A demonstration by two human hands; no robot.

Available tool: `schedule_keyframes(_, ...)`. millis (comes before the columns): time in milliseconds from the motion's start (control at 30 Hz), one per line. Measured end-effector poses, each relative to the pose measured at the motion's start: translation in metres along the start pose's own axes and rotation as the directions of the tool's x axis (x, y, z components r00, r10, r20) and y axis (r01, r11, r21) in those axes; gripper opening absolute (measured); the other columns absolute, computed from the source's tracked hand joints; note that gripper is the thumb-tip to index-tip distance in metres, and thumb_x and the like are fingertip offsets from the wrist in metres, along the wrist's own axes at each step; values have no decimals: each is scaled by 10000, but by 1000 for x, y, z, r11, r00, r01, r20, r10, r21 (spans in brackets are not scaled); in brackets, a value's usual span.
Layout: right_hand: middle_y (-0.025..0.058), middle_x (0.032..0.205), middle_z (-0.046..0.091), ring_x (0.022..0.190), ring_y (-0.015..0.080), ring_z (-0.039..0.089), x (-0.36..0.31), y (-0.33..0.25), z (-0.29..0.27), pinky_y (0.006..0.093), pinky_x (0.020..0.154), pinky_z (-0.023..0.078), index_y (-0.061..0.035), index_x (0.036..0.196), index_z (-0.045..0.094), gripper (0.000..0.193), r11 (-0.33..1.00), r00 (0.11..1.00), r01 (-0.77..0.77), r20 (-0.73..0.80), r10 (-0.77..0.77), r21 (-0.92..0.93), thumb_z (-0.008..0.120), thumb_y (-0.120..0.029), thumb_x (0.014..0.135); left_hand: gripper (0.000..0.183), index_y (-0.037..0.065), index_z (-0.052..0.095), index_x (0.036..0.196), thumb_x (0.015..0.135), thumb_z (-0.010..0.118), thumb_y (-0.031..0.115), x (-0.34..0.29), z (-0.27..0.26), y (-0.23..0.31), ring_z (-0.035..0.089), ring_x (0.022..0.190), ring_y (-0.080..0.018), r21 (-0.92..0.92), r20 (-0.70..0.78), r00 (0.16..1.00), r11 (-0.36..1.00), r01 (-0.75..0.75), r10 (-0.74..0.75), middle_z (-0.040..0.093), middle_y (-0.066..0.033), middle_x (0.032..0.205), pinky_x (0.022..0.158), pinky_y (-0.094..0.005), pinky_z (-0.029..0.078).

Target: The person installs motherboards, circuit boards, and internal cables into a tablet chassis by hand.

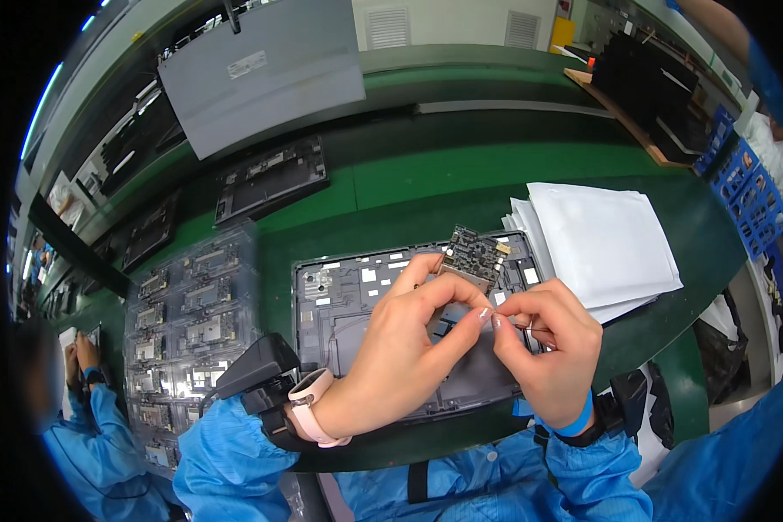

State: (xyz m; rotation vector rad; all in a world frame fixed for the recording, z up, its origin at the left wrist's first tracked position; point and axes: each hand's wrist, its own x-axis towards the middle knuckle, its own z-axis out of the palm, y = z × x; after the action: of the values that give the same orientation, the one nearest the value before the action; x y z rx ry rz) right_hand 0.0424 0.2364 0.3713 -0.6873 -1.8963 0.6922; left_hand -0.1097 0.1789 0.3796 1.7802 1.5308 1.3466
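A small dark circuit board stands tilted at the fingers of my left hand, which are closed and appear to hold it. The left thumb and index fingertip are pinched together just below the board. My right hand is pinched right beside them, with a thin wire running by its fingers. Whatever lies between the fingertips is too small to make out. Under both hands rests a dark flat device housing with pale pads along its upper edge; my hands hide its middle.
Left of the housing, a clear plastic tray holds several circuit boards. White padded envelopes are stacked at the right. Another housing lies farther back, below a hanging grey panel. A co-worker's hands show at far left; blue crates stand at right.
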Motion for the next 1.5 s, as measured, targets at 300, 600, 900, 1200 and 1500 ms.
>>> schedule_keyframes(300,-8,736,527,563,0,378,10,10,-14,162,487,252,22,794,619,39,877,948,-317,119,294,361,618,32,756,619,53,294,1393,844,554,-70,-4,4,5,525,900,-107,-360,-34,992,928,97,-117,482,-89,1038,693,-249,560)
schedule_keyframes(600,-10,728,522,551,-7,370,12,13,-19,157,488,248,26,787,623,32,856,940,-337,190,283,393,613,38,759,548,26,401,1342,832,580,-63,-3,4,2,506,919,-94,-197,-65,997,980,26,-39,485,-76,1077,789,-234,490)
schedule_keyframes(900,-5,728,524,555,-5,382,11,12,-19,157,488,258,27,788,632,39,874,949,-312,173,264,373,621,42,753,562,4,407,1343,820,609,-45,-4,5,5,509,920,-97,-197,-60,997,980,32,-45,494,-72,1088,831,-241,444)
schedule_keyframes(1200,64,687,602,555,110,529,12,8,-22,217,492,401,9,790,673,78,1000,1000,-8,11,9,-13,687,25,715,540,-26,435,1319,815,628,-24,-2,2,4,513,977,-118,-102,-59,997,994,-46,40,526,-87,1083,866,-245,419)
schedule_keyframes(1500,85,711,629,579,148,591,12,7,-26,234,503,454,-1,802,684,112,996,1000,18,15,-17,-84,718,17,697,499,-41,442,1286,821,621,-18,-1,2,6,527,1004,-134,-254,-28,999,967,26,-34,540,-107,1124,847,-256,470)
